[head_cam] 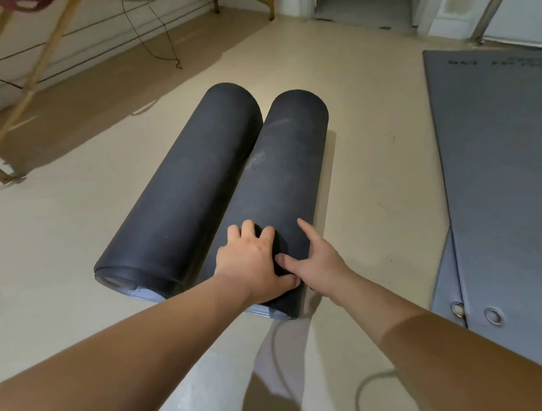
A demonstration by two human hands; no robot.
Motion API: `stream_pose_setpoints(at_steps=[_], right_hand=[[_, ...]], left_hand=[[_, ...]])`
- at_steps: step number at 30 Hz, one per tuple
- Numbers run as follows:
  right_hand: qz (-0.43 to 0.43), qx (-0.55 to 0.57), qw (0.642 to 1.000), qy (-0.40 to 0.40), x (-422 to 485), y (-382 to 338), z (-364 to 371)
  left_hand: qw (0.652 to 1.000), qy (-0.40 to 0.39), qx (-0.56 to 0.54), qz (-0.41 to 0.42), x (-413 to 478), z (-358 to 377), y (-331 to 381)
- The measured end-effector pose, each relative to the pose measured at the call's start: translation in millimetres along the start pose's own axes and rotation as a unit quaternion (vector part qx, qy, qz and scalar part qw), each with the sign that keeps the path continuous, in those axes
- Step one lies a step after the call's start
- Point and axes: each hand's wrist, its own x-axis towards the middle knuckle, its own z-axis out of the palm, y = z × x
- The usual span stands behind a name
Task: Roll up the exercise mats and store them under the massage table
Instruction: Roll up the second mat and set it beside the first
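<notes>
Found right of the massage table, on the floor: left roll touching right roll. Judged heavyish, grippy, springy enough to unwind; best clasped round the middle, loose edge held down. Looked dark, matte, tightly wound. Pressed on the right roll's near end with left hand and right hand, fingers spread, nothing clasped. Farther right of the table, flat mat, unrolled.
</notes>
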Motion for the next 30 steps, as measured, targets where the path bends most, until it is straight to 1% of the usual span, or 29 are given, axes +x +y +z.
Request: stream_pose_setpoints(at_steps=[2,4,7,11,13,16,19,21,23,25,27,30], right_hand=[[0.05,0.08,0.996,-0.008,-2,-1,6],[0.086,0.142,0.985,-0.039,-3,-2,12],[0.089,0.205,0.973,-0.051,-4,-7,21],[0.064,0.23,0.971,-0.006,-2,-10,30],[0.041,0.203,0.978,0.0,0,-14,32],[0.003,0.129,0.992,0.014,5,-18,36],[-0.02,0.075,0.997,0.022,5,-20,35],[-0.028,0.026,0.998,0.043,2,-21,32],[-0.037,-0.046,0.996,0.069,-1,-23,33],[-0.079,-0.112,0.987,0.083,1,-23,38],[-0.109,-0.123,0.983,0.079,3,-17,43],[-0.094,-0.111,0.987,0.071,4,-4,41]], left_hand=[[1.0,0.002,-0.017,-0.024,1,7,-8],[0.998,0.023,-0.047,-0.042,3,15,-21],[0.993,0.051,-0.093,-0.059,8,22,-36],[0.983,0.066,-0.162,-0.065,11,28,-46],[0.975,0.077,-0.197,-0.07,9,28,-55],[0.96,0.08,-0.254,-0.086,8,25,-70],[0.956,0.065,-0.274,-0.085,7,28,-77],[0.956,0.056,-0.277,-0.079,8,33,-81],[0.959,0.052,-0.27,-0.072,8,39,-85],[0.962,0.044,-0.259,-0.071,8,46,-89],[0.969,0.038,-0.236,-0.068,8,52,-88],[0.984,0.036,-0.168,-0.053,11,59,-78]])
